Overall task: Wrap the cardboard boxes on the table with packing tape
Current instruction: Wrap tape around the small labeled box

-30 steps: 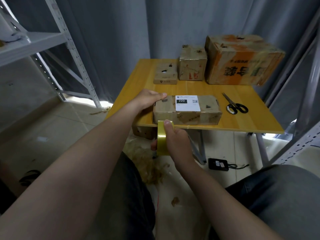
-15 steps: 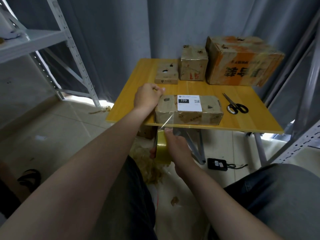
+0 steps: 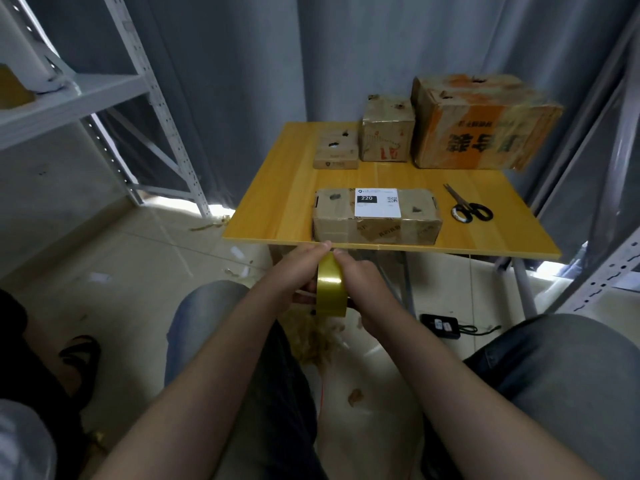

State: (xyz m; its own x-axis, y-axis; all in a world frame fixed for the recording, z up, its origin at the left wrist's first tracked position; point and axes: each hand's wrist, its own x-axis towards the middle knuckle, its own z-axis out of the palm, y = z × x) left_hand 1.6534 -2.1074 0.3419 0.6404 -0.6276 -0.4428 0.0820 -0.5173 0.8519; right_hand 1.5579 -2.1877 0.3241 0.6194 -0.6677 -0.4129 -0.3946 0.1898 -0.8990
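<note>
Just below the near edge of the yellow worktop [image 3: 277,202], at the centre of the frame, the left hand [image 3: 294,271] and the right hand [image 3: 360,282] each have their grip closed on the yellow tape roll [image 3: 330,289], one on either side, fingertips meeting over its top. The labelled cardboard box [image 3: 377,220] lies flat at that near edge, just above the hands, with the scissors [image 3: 467,209] to its right. Toward the upper right, along the far edge, stand a small flat box [image 3: 335,150], a taller box [image 3: 388,133] and a large orange-printed box [image 3: 481,123].
</note>
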